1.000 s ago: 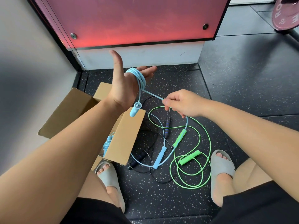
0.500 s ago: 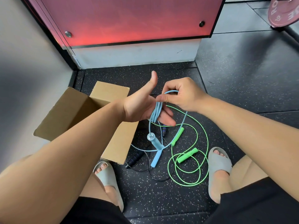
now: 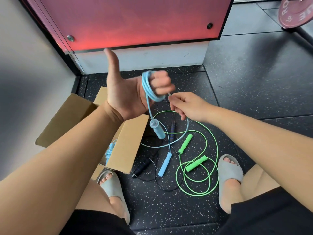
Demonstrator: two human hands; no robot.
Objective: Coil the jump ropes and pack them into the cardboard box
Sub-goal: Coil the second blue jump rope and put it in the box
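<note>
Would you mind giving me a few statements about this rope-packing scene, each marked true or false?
1. The blue rope is looped round the fingers of the left hand. True.
2. The right hand grips a handle. False: it pinches the blue rope's cord.
3. A light blue rope lies inside the cardboard box. True.
4. Neither handle of the rope being coiled touches the ground. False: the dangling handle hangs below the left hand, but the second blue handle lies on the floor.
5. The green rope lies loose on the floor. True.
</note>
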